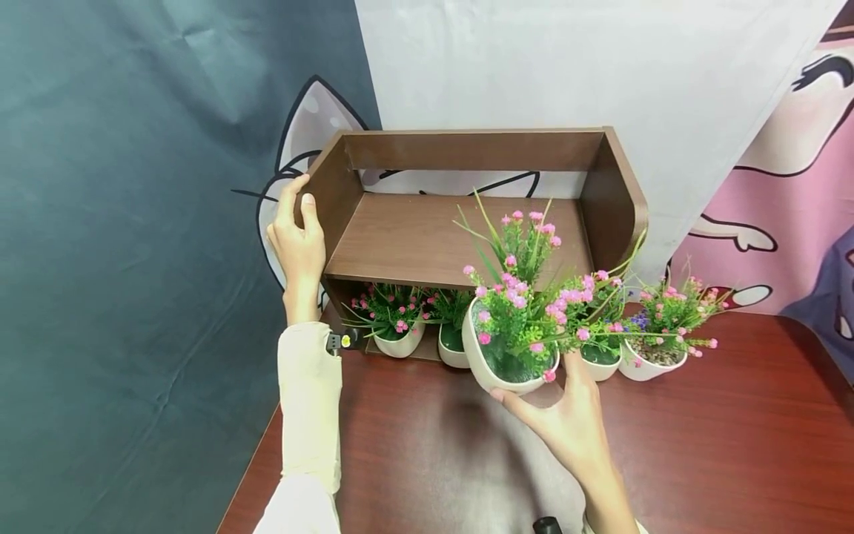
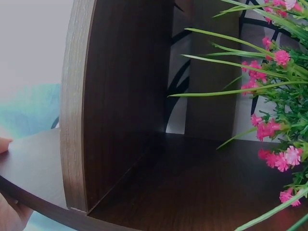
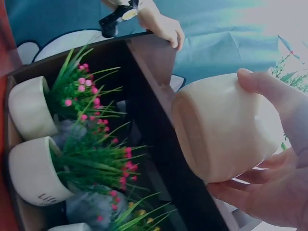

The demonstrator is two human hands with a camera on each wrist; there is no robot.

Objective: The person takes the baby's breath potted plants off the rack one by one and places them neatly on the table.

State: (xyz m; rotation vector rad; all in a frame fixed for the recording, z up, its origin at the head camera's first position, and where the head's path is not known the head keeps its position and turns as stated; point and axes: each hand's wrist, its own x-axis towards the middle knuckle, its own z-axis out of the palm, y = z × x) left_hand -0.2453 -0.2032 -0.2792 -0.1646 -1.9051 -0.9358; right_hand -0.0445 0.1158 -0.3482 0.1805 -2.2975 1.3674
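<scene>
My right hand (image 1: 574,426) grips a white pot of artificial pink flowers (image 1: 475,352), thumb on one side and fingers round the other. The pot is held up in front of a brown two-tier shelf (image 1: 414,237), tilted so that its flowers lean over the upper board. In the right wrist view the pot's pale underside (image 3: 190,134) faces the lower tier. My left hand (image 1: 298,241) holds the shelf's left side panel (image 1: 330,196), with fingers outside and thumb at the edge. The left wrist view shows only bits of that hand at the far left.
Several white flowerpots, among them a left one (image 1: 399,343) and a middle one (image 1: 454,347), stand in the lower tier. Another flowerpot (image 1: 654,360) stands at the shelf's right end on the red-brown table (image 1: 734,437). A black object (image 1: 547,525) shows at the bottom edge.
</scene>
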